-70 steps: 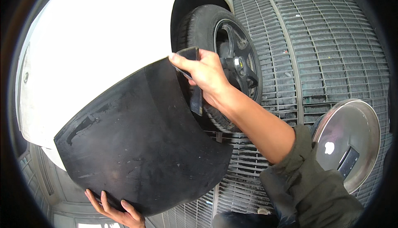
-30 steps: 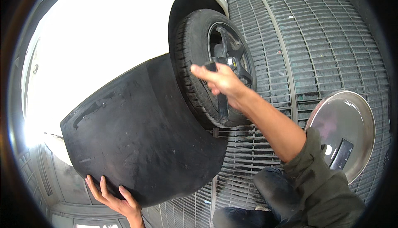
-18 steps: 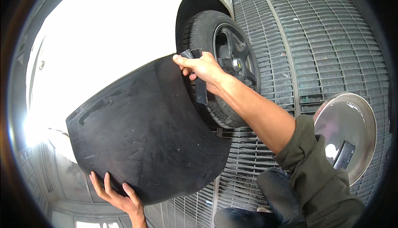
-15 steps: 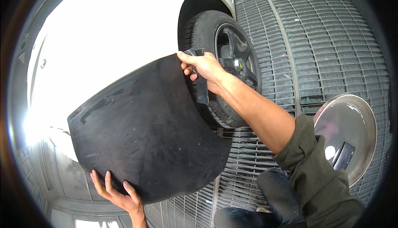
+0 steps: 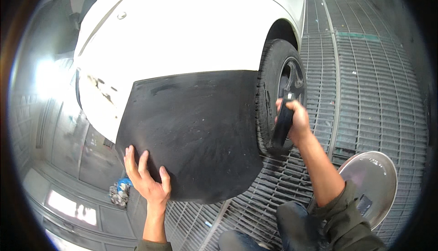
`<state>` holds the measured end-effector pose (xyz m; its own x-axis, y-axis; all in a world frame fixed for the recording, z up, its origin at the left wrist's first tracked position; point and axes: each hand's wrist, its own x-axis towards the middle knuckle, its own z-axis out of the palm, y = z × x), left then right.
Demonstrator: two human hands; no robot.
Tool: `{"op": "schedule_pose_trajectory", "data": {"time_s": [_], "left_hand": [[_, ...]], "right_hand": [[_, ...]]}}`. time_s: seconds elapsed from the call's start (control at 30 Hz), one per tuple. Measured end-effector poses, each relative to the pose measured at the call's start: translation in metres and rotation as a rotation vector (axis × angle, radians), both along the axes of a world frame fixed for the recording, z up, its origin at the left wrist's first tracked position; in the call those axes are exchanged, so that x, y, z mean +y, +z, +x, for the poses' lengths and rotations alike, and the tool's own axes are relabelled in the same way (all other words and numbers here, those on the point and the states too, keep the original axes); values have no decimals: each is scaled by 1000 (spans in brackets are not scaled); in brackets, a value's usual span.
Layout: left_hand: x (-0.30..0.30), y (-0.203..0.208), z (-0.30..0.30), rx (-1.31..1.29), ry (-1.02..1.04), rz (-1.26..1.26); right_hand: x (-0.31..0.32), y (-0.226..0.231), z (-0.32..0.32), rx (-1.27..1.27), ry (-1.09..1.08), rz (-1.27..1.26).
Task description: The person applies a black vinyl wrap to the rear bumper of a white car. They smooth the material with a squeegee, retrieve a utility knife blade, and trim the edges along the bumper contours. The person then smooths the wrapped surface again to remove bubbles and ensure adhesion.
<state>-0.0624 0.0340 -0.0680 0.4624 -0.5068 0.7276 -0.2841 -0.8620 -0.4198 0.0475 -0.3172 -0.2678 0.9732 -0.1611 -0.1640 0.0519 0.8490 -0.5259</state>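
A curved black panel or sheet [image 5: 196, 128] with scuffs and pale marks hangs against the lower front of a white car body [image 5: 200, 27], beside the front wheel [image 5: 273, 77]. On its lower left, my left hand [image 5: 148, 178] rests with fingers spread and touching the surface. To the right of the panel, in front of the wheel, my right hand [image 5: 296, 119] is closed around a dark oblong block [image 5: 284, 122]. The block's far side and the fingers behind it are partly hidden, and some motion blur softens its lower end.
A round metal tray [image 5: 381, 187] with a small dark piece [image 5: 363, 204] in it sits to the right of my arm. Metal floor grating [image 5: 365, 100] runs beneath everything. A crumpled bundle with blue [image 5: 121, 189] lies at the left, and my knees [image 5: 296, 223] are close below.
My right hand has let go of the panel's upper edge and moved right and down with the black block. My view has shifted, showing more of the car. The left hand stays on the panel.
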Motion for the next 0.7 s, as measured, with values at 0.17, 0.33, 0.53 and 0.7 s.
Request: {"op": "schedule_pose_trajectory", "data": {"time_s": [0.17,0.33,0.53,0.7], "left_hand": [[-10,-9,-1,-47,58,-185],[-18,-18,-2,-69,152,-267],[-11,-13,-12,-108,259,-282],[-31,-35,2,-86,223,-398]], "right_hand": [[9,-36,-46,142,48,-876],[-26,-34,-89,262,102,-574],[-88,-23,-172,241,112,-673],[-140,-53,-285,167,-9,-1071]]}}
